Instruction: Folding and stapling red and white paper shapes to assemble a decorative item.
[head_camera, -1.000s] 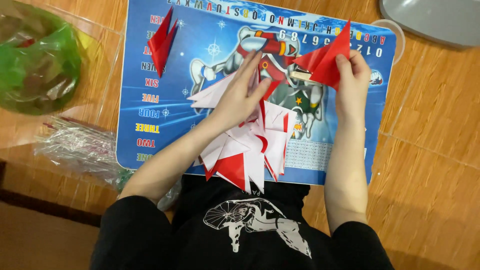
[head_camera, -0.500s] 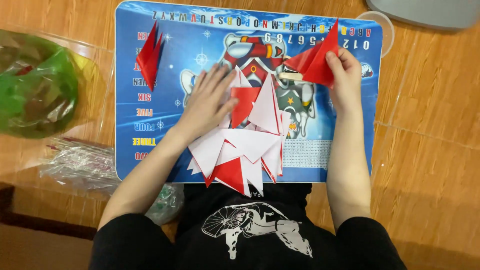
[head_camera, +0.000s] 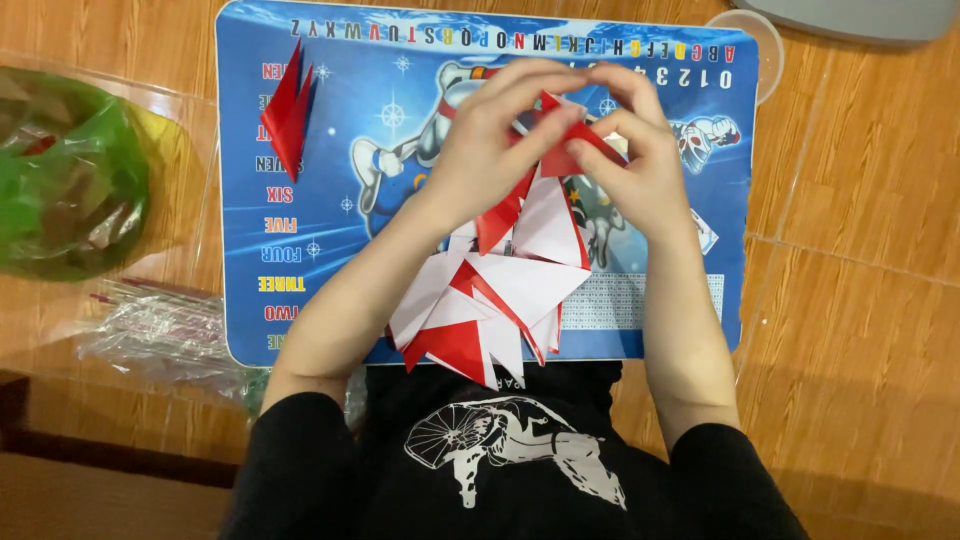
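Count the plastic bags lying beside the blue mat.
2: a green plastic bag at the left edge of the wooden table, and a clear crinkled plastic bag just below it, near the mat's lower left corner.

Bright warm indoor light; soft glare on glossy blue mat (head_camera: 330, 250), sharp focus, faint shadows

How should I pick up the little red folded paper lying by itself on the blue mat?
Probably pinch the red folded paper across its wide middle, coming from above. It lies flat on the blue mat, apart from both hands, and its ends are thin points that would bend or slip.
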